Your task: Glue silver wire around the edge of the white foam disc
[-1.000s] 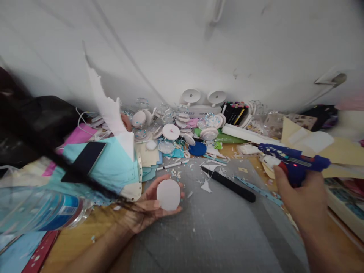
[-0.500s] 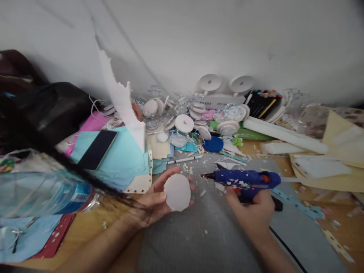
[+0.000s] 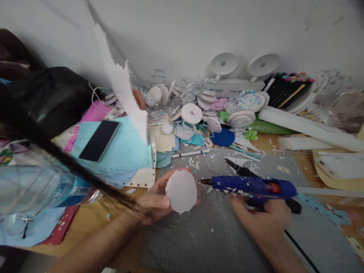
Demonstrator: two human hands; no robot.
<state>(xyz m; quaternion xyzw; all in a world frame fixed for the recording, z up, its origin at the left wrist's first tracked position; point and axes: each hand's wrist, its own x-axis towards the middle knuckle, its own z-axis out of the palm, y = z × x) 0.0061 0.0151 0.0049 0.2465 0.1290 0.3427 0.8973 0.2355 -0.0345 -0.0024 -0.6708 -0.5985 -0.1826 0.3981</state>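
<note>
A round white foam-like disc (image 3: 182, 191) with a slightly ragged edge is held in my left hand (image 3: 155, 201), its flat face toward me. The thumb lies on the disc's near side and the other fingers reach behind it, partly hidden. My right hand (image 3: 264, 218) grips a blue hot glue gun (image 3: 241, 185), speckled with small white bits, by its handle. The gun points left, and its dark nozzle is close to the disc's right edge; whether they touch I cannot tell. A pale glue stick (image 3: 321, 192) sticks out of the gun's back end.
Beneath the hands lies a grey cutting mat (image 3: 199, 242) strewn with scraps. Behind it sit several white discs (image 3: 192, 113), a marker (image 3: 190, 153) and a blue oval piece (image 3: 223, 137). At left are a phone (image 3: 99, 140) on turquoise paper (image 3: 133, 148) and a plastic bottle (image 3: 36, 187).
The glue gun's nozzle has come closer to the disc, which stays in my left hand. The camera view has shifted, moving the background things in the picture.
</note>
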